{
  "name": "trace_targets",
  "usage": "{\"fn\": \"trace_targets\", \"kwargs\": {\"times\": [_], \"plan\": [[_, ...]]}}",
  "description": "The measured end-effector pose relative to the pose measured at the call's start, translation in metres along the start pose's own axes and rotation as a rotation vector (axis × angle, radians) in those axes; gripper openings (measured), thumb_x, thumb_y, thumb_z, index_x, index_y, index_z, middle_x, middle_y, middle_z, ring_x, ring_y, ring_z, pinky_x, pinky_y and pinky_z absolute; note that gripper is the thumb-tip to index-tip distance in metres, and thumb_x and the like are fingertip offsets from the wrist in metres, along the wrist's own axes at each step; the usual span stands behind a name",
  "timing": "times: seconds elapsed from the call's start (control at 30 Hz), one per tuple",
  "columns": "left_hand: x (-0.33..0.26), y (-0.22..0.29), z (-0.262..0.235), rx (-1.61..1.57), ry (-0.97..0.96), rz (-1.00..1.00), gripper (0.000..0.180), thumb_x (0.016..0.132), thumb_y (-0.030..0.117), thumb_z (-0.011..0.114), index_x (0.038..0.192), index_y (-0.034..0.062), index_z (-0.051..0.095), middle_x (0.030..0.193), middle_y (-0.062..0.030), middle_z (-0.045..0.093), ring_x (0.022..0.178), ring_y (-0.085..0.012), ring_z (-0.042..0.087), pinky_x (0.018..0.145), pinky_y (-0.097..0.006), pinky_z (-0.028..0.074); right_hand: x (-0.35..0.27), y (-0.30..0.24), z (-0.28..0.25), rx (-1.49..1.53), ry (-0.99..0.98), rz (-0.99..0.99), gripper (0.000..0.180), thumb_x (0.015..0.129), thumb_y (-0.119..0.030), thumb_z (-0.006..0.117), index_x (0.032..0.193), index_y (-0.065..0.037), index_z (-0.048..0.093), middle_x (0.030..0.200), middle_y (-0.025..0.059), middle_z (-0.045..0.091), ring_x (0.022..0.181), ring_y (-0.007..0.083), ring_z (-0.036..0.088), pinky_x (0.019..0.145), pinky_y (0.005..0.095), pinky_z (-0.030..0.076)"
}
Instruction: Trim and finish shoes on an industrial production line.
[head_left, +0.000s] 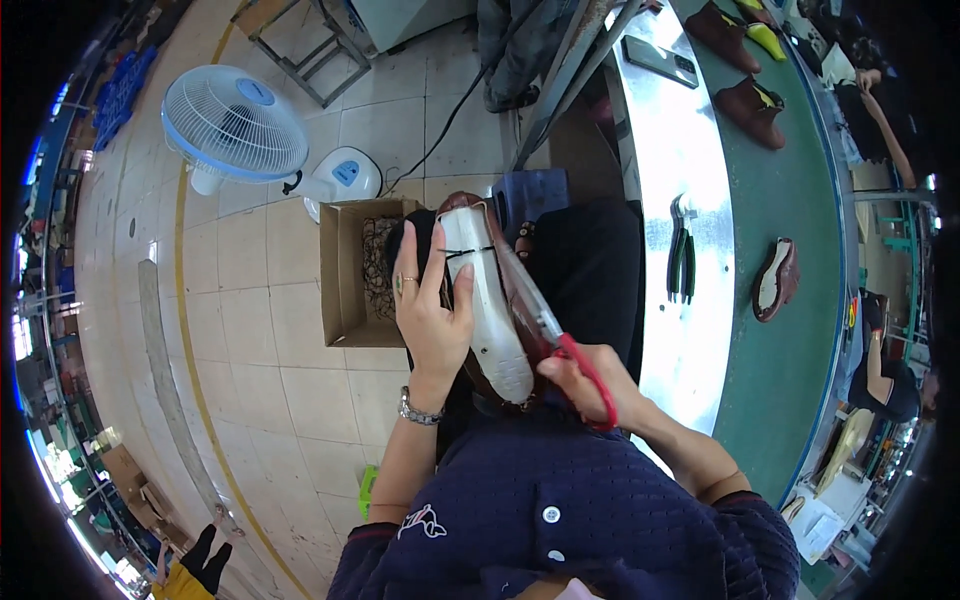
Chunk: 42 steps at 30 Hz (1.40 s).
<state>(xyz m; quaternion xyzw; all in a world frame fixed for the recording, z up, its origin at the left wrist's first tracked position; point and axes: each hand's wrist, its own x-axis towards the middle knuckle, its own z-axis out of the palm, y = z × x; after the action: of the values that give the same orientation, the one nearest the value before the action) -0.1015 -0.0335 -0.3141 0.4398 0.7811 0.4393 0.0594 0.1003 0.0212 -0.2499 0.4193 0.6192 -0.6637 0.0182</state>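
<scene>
Trimming stage, by the look of it: left hand (432, 318) clamped around brown leather shoe on white plastic last (492, 310), sole up over the lap; right hand (582, 385) gripping red-handled scissors (572, 362) at the shoe's edge. Next likely needs steady snips along the edge, shoe turned gradually.

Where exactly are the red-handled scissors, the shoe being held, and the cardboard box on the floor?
red-handled scissors (590, 378): head view, on the red handle loop in the right hand.
shoe (490, 310): head view, on its pale sole, beside the left hand's fingers.
cardboard box (340, 290): head view, on its left inner wall.
</scene>
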Motion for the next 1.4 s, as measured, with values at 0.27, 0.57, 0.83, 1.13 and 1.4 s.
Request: {"fn": "trace_targets", "kwargs": {"times": [0.27,0.57,0.83,1.13,1.4], "plan": [[0.003,-0.002,-0.001,0.204,0.183,0.303,0.007,0.086,0.003,0.066,0.089,-0.0028,0.066,0.101,-0.0096,0.067,0.110,-0.0311,0.059,0.095,-0.041,0.048,-0.031,0.104,-0.063,-0.156,0.816,0.014,0.038,0.087,-0.033,0.072,0.098,0.001,0.061,0.073,0.0053,0.057,0.066,0.0123,0.050,0.060,0.0283,0.042],[0.062,0.034,-0.074,-0.058,0.766,0.412,0.024,0.099,0.008,0.049,0.091,-0.0085,0.065,0.101,-0.0179,0.063,0.094,-0.0303,0.063,0.079,-0.037,0.053,-0.103,0.265,-0.080,-0.443,1.126,0.279,0.049,0.084,-0.019,0.071,0.126,0.003,0.056,0.094,0.0130,0.063,0.073,0.0192,0.059,0.069,0.0336,0.049],[0.047,-0.140,-0.088,0.580,0.220,0.009,0.046,0.097,0.020,0.056,0.133,-0.0074,0.048,0.137,-0.0257,0.049,0.125,-0.0331,0.050,0.103,-0.040,0.040,-0.075,0.215,-0.097,-0.465,1.227,0.178,0.037,0.088,-0.014,0.065,0.121,0.002,0.060,0.110,0.0166,0.059,0.092,0.0235,0.059,0.081,0.0343,0.048],[0.007,-0.019,-0.009,0.141,-0.378,0.584,0.051,0.095,0.031,0.054,0.141,0.0086,0.048,0.150,-0.0129,0.039,0.143,-0.0314,0.028,0.116,-0.046,0.019,0.058,0.180,-0.142,-0.674,1.221,-0.025,0.062,0.083,-0.034,0.071,0.133,-0.003,0.052,0.130,0.0228,0.051,0.120,0.0393,0.049,0.100,0.0452,0.040],[0.053,0.041,0.058,0.140,-0.606,0.624,0.046,0.089,0.035,0.062,0.123,0.0028,0.062,0.125,-0.0161,0.061,0.122,-0.0320,0.052,0.110,-0.045,0.031,0.090,0.182,-0.163,-0.834,1.237,0.046,0.053,0.083,-0.023,0.066,0.131,-0.004,0.052,0.114,0.0238,0.058,0.098,0.0402,0.057,0.085,0.0472,0.047]]}}
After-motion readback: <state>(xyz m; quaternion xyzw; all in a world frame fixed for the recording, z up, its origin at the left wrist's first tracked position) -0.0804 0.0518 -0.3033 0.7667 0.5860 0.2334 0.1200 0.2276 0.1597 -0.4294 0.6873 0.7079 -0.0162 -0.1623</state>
